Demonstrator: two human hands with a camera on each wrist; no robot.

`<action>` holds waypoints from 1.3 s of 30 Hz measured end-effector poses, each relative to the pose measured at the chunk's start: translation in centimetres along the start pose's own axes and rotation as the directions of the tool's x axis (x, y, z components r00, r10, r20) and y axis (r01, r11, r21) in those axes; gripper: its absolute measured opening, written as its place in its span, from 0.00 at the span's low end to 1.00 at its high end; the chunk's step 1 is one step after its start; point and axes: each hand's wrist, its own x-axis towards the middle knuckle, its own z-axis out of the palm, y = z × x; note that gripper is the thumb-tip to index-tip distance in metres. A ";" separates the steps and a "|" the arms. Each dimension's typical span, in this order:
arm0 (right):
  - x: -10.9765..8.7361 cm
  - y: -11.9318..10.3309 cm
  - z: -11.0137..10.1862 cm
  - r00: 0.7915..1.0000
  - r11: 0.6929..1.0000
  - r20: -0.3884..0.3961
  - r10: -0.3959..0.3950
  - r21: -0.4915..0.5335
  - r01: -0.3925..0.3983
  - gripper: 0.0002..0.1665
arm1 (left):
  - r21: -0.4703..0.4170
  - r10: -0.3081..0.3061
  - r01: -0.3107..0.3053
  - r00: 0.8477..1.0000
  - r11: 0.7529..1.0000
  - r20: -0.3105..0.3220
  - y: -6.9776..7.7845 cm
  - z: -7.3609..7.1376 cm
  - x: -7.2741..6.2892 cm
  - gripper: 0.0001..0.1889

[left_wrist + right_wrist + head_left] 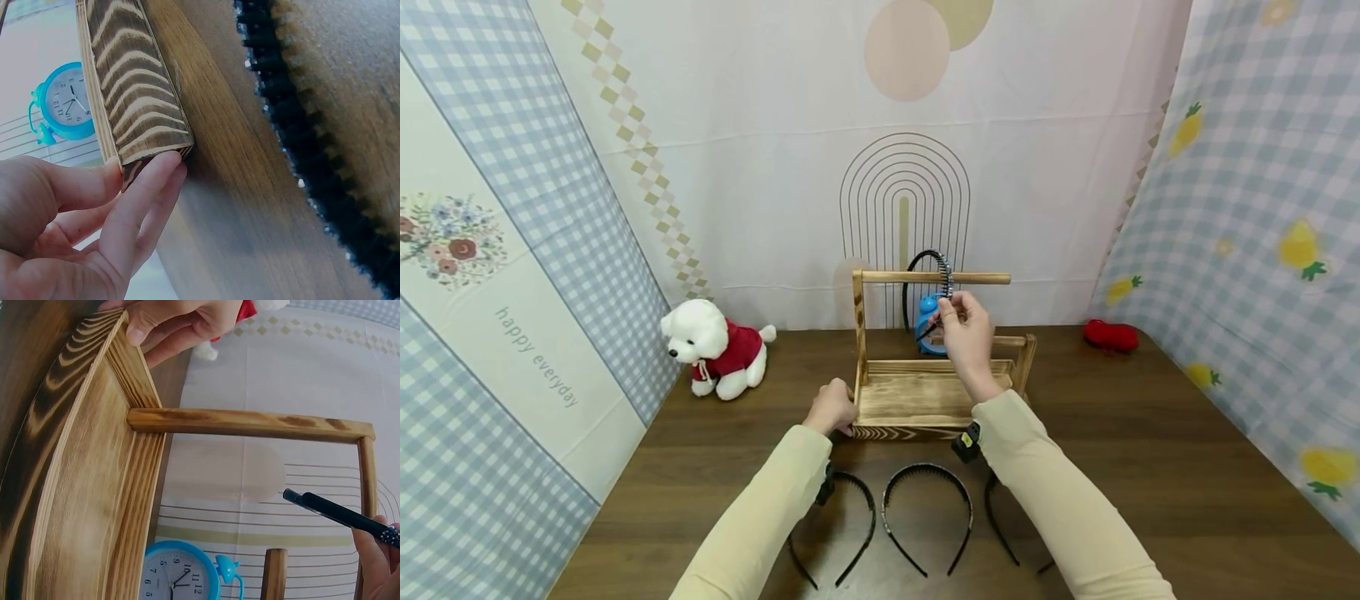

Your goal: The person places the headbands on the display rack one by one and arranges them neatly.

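In the head view my right hand (967,333) pinches a black headband (950,271) with shiny beads near one end. The headband's arch rises above the top bar (981,278) of a wooden rack and overlaps it. In the right wrist view one dark tip of the headband (331,509) points away from the fingers, crossing in front of the bar. My left hand (832,407) grips the front left corner of the rack's tray (917,398). Seen from the left wrist, thumb and fingers (140,203) pinch that corner of the striped wood.
Several black headbands (970,500) lie along the table's near side, partly under the forearms. A blue alarm clock (922,329) stands behind the rack. At the left sits a white toy dog (741,360) in red; a red object (1111,335) lies at the back right.
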 end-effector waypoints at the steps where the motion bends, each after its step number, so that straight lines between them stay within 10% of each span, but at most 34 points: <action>1: 0.0 -0.1 0.2 1.000 1.000 0.002 0.000 -0.006 0.000 0.12 | -0.004 0.005 -0.005 1.000 1.000 0.000 0.0 0.0 0.0 0.10; 39: -1.6 -0.4 5.4 0.962 0.961 0.231 0.146 -0.263 -0.083 0.18 | -0.011 0.004 -0.004 1.000 1.000 0.011 0.0 0.1 -0.2 0.09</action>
